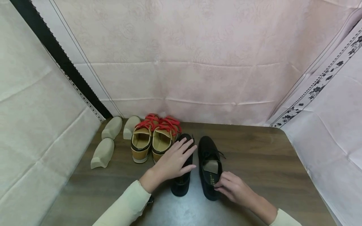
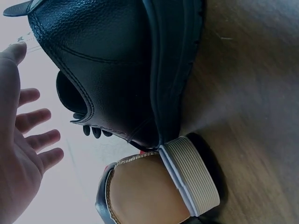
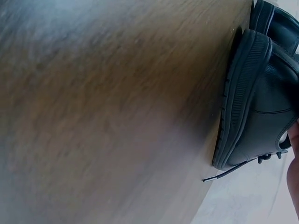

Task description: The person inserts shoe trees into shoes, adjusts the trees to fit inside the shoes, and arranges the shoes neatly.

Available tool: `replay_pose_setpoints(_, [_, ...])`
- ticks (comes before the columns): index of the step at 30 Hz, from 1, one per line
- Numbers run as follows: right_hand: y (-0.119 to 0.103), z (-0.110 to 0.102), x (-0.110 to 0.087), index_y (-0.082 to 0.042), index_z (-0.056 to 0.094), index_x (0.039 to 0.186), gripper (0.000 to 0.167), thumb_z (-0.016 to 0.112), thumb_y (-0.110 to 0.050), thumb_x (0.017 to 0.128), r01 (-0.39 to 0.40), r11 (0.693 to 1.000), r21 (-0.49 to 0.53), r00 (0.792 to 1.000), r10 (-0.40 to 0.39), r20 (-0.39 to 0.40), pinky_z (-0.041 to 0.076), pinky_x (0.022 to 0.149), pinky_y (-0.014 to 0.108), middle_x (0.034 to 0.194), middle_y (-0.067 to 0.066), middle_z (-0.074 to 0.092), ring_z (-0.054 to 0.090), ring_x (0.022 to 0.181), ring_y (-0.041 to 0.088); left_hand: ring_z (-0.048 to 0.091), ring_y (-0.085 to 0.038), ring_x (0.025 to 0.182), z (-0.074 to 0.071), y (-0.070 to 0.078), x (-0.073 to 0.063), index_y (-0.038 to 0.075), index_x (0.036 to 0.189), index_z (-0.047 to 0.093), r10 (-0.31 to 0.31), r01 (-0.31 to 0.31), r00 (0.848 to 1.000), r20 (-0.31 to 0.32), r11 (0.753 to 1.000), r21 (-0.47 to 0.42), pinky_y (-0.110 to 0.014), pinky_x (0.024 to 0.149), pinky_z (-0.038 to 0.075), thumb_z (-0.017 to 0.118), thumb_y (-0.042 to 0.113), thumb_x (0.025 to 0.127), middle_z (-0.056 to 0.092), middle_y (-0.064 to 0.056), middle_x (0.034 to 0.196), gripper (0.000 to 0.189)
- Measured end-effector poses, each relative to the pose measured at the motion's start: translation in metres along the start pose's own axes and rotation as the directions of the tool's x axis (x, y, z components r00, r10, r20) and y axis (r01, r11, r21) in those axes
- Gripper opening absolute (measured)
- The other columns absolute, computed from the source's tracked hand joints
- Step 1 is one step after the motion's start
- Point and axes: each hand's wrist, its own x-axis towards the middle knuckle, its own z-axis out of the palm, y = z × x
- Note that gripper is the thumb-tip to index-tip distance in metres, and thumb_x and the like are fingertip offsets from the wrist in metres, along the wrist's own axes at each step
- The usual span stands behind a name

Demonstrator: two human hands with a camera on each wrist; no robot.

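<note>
Black R shoe (image 1: 207,179) sits at 5 o'clock in head view, black L shoe (image 1: 181,187) at 6, both upright on wood surface (image 1: 254,150). L hand (image 1: 175,160) is spread over L shoe, no grip; R hand (image 1: 232,187) seems to pinch R shoe's rim. Prob. mid-job: 3 pale blocks (image 1: 103,152) lie out at 10, past tan shoes (image 1: 140,154); pale piece (image 1: 211,166) in R shoe prob. left to sort. L shoe's inside mostly hidden, can't tell.
</note>
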Motion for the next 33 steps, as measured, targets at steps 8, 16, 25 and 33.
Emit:
replay_pose_setpoints(8, [0.002,-0.006,-0.004,-0.014,0.073,0.096,0.022,0.082,-0.006,0.077,-0.012,1.000,-0.006,1.000,0.012,-0.009,0.052,0.080,0.015,0.096,-0.008,0.066,0.063,0.085,0.007,0.037,-0.034,0.152,0.000,0.002,0.006,0.016,0.158,0.043,0.007,-0.007,1.000,0.011,1.000,0.003,-0.050,0.122,0.035,0.049,0.062,0.103,0.038,-0.011,0.165,0.072])
replay_pose_setpoints(16, [0.009,-0.013,-0.007,-0.013,0.071,0.094,0.010,0.078,-0.011,0.086,-0.009,1.000,-0.010,1.000,0.009,-0.006,0.052,0.078,0.014,0.095,-0.007,0.066,0.063,0.084,0.006,0.037,-0.033,0.153,-0.001,0.002,0.010,0.015,0.158,0.043,0.011,-0.011,1.000,0.019,1.000,0.010,-0.048,0.124,0.032,0.049,0.062,0.103,0.038,-0.011,0.165,0.073])
replay_pose_setpoints(25, [0.017,-0.024,-0.010,-0.012,0.070,0.094,0.014,0.066,-0.021,0.102,-0.009,0.999,-0.051,1.000,0.010,0.015,0.053,0.076,0.011,0.095,-0.005,0.066,0.064,0.083,0.007,0.038,-0.034,0.152,-0.004,0.000,0.020,0.014,0.157,0.044,0.037,-0.036,0.999,-0.008,0.999,0.027,-0.047,0.124,0.031,0.051,0.061,0.102,0.039,-0.013,0.164,0.073])
replay_pose_setpoints(33, [0.023,-0.035,-0.022,-0.012,0.070,0.090,0.025,0.059,-0.028,0.106,-0.015,0.995,-0.103,1.000,0.015,-0.003,0.052,0.073,0.010,0.092,-0.005,0.064,0.062,0.080,0.006,0.033,-0.033,0.154,-0.003,0.007,0.030,0.015,0.159,0.040,0.045,-0.047,0.998,0.041,0.998,0.036,-0.048,0.125,0.030,0.046,0.063,0.104,0.036,-0.012,0.166,0.074])
